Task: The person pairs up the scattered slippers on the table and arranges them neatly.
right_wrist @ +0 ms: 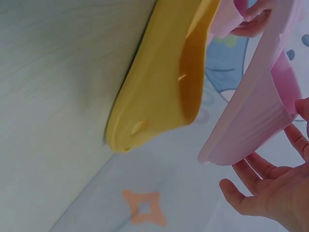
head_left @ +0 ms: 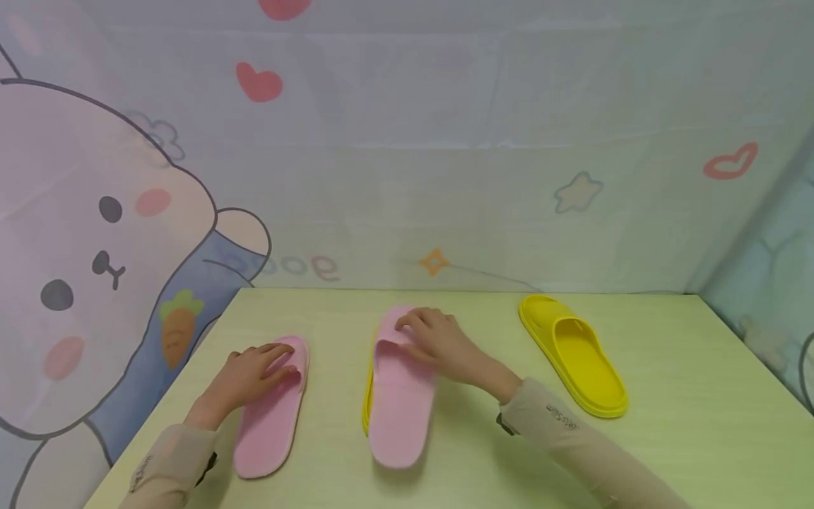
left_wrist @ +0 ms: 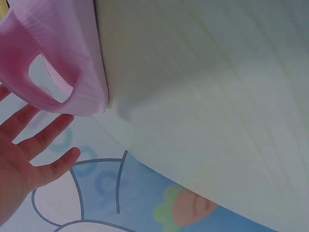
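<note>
My right hand (head_left: 448, 348) pinches a pink slipper (head_left: 402, 417) by its strap, thumb at the foot opening and fingers over the upper. In the right wrist view this pink slipper (right_wrist: 241, 125) is raised off the table, beside a yellow slipper (right_wrist: 154, 72) that lies on it. From the head, that yellow slipper (head_left: 368, 403) is mostly hidden beneath the pink one. Over at the left, my left hand (head_left: 254, 375) rests over the strap of another pink slipper (head_left: 267, 438) lying on the table. The left wrist view has its fingers spread, fingertips right at this slipper's upper (left_wrist: 77, 58).
A second yellow slipper (head_left: 585, 367) lies at the right of the pale table (head_left: 699, 396), angled, its toe toward the back edge. Behind the table hangs a printed cloth (head_left: 407, 141) with a cartoon animal, hearts and stars. A dark cable (head_left: 804, 367) shows at the right border.
</note>
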Motion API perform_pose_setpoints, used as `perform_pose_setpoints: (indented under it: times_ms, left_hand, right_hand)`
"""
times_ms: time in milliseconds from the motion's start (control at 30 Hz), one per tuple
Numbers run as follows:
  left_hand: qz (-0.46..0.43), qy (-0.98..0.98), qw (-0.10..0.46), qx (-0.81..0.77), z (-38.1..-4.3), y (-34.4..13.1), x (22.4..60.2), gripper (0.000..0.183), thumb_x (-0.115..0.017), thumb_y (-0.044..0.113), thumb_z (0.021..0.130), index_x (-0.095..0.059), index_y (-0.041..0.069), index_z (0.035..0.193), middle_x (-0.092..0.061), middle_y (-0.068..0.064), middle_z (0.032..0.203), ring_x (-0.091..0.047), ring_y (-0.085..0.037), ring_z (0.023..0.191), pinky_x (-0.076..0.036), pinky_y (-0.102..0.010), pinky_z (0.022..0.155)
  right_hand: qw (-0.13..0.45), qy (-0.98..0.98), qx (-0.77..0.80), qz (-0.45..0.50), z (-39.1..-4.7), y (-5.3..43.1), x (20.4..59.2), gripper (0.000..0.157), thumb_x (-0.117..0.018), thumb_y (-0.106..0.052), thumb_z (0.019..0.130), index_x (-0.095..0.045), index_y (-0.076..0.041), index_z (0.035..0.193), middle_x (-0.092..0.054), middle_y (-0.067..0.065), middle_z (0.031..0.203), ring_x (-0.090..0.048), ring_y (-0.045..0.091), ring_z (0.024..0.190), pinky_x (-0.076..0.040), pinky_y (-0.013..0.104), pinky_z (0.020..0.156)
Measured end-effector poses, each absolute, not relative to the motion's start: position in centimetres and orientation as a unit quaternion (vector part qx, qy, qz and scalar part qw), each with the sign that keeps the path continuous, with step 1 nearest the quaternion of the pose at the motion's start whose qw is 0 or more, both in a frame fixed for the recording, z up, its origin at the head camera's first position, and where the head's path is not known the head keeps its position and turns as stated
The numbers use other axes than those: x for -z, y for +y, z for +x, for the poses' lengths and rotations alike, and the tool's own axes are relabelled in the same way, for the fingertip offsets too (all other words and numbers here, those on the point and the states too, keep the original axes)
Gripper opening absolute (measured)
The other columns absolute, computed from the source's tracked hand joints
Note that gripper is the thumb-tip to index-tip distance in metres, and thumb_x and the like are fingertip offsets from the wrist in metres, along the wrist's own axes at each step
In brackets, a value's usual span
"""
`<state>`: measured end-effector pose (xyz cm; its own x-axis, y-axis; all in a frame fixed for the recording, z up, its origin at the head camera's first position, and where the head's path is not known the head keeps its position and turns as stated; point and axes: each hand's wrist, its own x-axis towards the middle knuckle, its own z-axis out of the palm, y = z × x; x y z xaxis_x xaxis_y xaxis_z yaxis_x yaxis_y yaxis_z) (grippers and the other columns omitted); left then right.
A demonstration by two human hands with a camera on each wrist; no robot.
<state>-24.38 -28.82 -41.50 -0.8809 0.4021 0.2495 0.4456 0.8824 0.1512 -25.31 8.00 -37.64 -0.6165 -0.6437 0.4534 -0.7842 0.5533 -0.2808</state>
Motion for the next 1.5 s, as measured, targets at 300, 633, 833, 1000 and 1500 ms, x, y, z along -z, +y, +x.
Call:
perform_pose_setpoints:
  times_ms: [300,633,833,1000,1500]
  left_hand:
    - [-0.219,-0.963,0.093,0.126,-24.2,-29.7,41.6,0.033,-0.07,0.029,0.096,-0.066,0.01,0.123,-0.071,-0.016,0.122,-0.07,-0.037,0.098,-0.047,-0.056,0.07]
    - [-0.226,-0.959,0.09,0.146,-23.6,-30.4,41.7,0.033,-0.071,0.023,0.095,-0.067,0.008,0.123,-0.07,-0.017,0.123,-0.069,-0.042,0.103,-0.051,-0.064,0.071]
    - [-0.225,-0.96,0.081,0.149,-23.5,-30.5,41.6,0.033,-0.071,0.023,0.095,-0.067,0.008,0.124,-0.07,-0.017,0.123,-0.069,-0.041,0.104,-0.051,-0.064,0.07]
    - [-0.231,-0.957,0.078,0.157,-23.5,-30.5,41.6,0.034,-0.072,0.023,0.095,-0.067,0.007,0.125,-0.07,-0.018,0.123,-0.068,-0.042,0.105,-0.052,-0.063,0.07]
    - [-0.25,-0.948,0.096,0.173,-23.4,-30.8,41.4,0.033,-0.073,0.016,0.093,-0.067,0.003,0.123,-0.07,-0.02,0.12,-0.067,-0.044,0.104,-0.054,-0.06,0.077]
  right_hand:
    - [0.127,-0.863,-0.239,0.426,-25.1,4.1,37.8,0.024,-0.064,-0.02,0.1,-0.058,-0.009,0.12,-0.06,0.017,0.123,-0.058,0.034,0.118,-0.042,0.054,0.094]
    - [0.063,-0.877,-0.225,0.419,-24.5,0.5,38.0,0.027,-0.061,-0.025,0.103,-0.057,-0.011,0.126,-0.058,0.014,0.131,-0.056,0.031,0.124,-0.043,0.049,0.096]
    - [0.051,-0.884,-0.213,0.413,-24.4,-1.2,38.9,0.028,-0.06,-0.027,0.103,-0.056,-0.013,0.127,-0.058,0.013,0.134,-0.057,0.031,0.124,-0.043,0.049,0.097]
    - [0.027,-0.893,-0.221,0.391,-24.2,-2.3,39.7,0.027,-0.06,-0.028,0.104,-0.056,-0.014,0.127,-0.057,0.011,0.138,-0.055,0.029,0.13,-0.041,0.052,0.103]
    - [0.013,-0.908,-0.208,0.364,-24.5,-4.2,41.2,0.027,-0.06,-0.031,0.103,-0.056,-0.016,0.125,-0.06,0.007,0.134,-0.057,0.022,0.123,-0.037,0.033,0.09]
